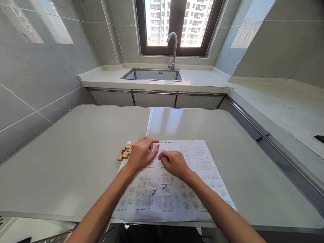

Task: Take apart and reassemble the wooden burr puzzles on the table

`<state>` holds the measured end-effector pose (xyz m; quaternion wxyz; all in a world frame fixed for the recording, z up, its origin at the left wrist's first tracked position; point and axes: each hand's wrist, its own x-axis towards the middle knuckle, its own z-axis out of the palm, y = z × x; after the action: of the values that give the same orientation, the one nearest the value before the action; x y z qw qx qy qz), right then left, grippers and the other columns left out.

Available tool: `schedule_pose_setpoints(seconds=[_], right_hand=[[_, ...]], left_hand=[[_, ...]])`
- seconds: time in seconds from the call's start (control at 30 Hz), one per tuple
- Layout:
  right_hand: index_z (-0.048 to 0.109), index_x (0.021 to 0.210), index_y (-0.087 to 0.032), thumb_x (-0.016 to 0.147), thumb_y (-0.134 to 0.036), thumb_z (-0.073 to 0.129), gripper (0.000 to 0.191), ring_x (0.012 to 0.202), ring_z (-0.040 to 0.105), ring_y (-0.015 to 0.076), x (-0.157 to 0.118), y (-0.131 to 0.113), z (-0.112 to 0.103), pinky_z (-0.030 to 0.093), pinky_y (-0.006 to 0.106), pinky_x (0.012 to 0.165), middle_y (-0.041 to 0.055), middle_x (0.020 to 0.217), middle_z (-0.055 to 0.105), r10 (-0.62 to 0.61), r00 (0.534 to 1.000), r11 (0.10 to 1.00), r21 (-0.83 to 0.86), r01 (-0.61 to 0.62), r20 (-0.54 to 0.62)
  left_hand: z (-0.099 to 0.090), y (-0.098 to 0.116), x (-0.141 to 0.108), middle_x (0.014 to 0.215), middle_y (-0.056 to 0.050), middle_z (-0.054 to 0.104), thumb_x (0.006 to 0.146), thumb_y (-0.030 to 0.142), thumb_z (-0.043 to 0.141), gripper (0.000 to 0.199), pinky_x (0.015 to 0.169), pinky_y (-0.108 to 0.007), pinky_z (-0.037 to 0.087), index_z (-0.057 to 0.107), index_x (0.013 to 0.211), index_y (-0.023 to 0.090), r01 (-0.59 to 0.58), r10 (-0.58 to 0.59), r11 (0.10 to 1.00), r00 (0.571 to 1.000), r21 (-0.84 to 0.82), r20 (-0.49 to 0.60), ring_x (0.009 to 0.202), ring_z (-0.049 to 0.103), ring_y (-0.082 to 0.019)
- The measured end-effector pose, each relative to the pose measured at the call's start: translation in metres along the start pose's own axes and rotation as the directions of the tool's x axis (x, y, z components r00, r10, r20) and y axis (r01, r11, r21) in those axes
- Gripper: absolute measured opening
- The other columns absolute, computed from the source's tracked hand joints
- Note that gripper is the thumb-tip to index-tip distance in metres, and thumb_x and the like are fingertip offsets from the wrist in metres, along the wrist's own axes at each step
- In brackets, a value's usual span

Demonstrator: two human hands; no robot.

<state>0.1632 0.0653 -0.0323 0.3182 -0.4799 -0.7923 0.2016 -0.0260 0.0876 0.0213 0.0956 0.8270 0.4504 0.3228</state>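
A large printed sheet [174,202], covered in small line diagrams and text, lies flat on the folding table in front of me. My left hand [143,152] rests over its upper left part, thumb and index finger spread with nothing between them. Just beside it, on the left edge of the sheet, are several small notched wooden blocks [124,152], partly hidden behind that hand. My right hand [174,162] lies on the sheet's upper middle, fingers curled in with nothing seen in them. A small gap separates the two hands.
The white tabletop [63,162] has a seam [150,121] down its middle. Beyond it stands a counter [202,76] with a steel sink [152,74] and a faucet [174,50]. A window [174,27] is behind. Tiled wall [50,60] borders the left; another counter [286,101] runs along the right.
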Motion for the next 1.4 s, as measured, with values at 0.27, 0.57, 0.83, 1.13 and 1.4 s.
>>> schedule_pose_setpoints(seconds=[0.27,0.57,0.83,1.13,1.4], right_hand=[[0.075,0.084,-0.024,0.088,-0.004,0.056,0.027,0.069,0.068,0.0133,0.004,-0.004,-0.004,0.038,0.023,0.069,-0.0036,0.077,0.077,0.003,1.0,0.999,0.035,-0.004,0.017],[0.074,0.083,-0.023,0.089,-0.003,0.056,0.027,0.072,0.069,0.0134,0.005,-0.007,-0.008,0.04,0.023,0.069,-0.0038,0.077,0.077,0.009,1.0,0.998,0.059,-0.01,0.025],[0.074,0.082,-0.022,0.088,-0.004,0.055,0.028,0.068,0.067,0.0132,0.005,-0.006,-0.007,0.04,0.024,0.069,-0.0042,0.075,0.076,0.013,1.0,0.996,0.086,-0.015,0.026],[0.074,0.082,-0.024,0.088,-0.005,0.053,0.028,0.072,0.067,0.0153,0.007,-0.005,-0.008,0.04,0.027,0.072,-0.0028,0.075,0.075,0.033,0.998,0.993,0.112,-0.039,0.056],[0.058,0.126,-0.023,0.091,-0.02,0.059,0.035,0.084,0.069,0.0174,-0.005,-0.052,-0.043,0.054,0.033,0.078,0.001,0.096,0.071,0.248,0.869,0.374,0.786,-0.493,0.427]], left_hand=[[-0.051,-0.065,-0.028,0.129,-0.008,0.069,0.098,0.049,0.055,0.039,0.104,-0.046,0.049,0.064,0.127,0.024,0.106,-0.125,0.98,0.987,0.169,0.104,0.123,0.059,-0.031],[-0.053,-0.092,-0.034,0.12,-0.01,0.071,0.1,0.052,0.048,0.039,0.098,-0.043,0.049,0.065,0.121,0.023,0.112,-0.134,0.955,0.989,0.274,0.064,0.11,0.063,-0.029],[-0.051,-0.091,-0.029,0.095,-0.006,0.075,0.092,0.044,0.055,0.031,0.071,-0.032,0.047,0.072,0.101,0.021,0.261,-0.224,0.856,0.965,0.447,-0.134,0.089,0.068,-0.025],[-0.055,-0.081,-0.04,0.089,-0.002,0.078,0.093,0.039,0.052,0.031,0.072,-0.03,0.051,0.076,0.099,0.021,0.32,-0.279,0.899,0.945,0.3,-0.172,0.079,0.072,-0.02],[-0.038,0.004,-0.022,0.096,-0.005,0.076,0.084,0.029,0.065,0.043,0.067,-0.029,0.054,0.061,0.126,0.019,-0.253,0.262,0.942,0.965,0.219,-0.014,0.077,0.072,-0.019]])
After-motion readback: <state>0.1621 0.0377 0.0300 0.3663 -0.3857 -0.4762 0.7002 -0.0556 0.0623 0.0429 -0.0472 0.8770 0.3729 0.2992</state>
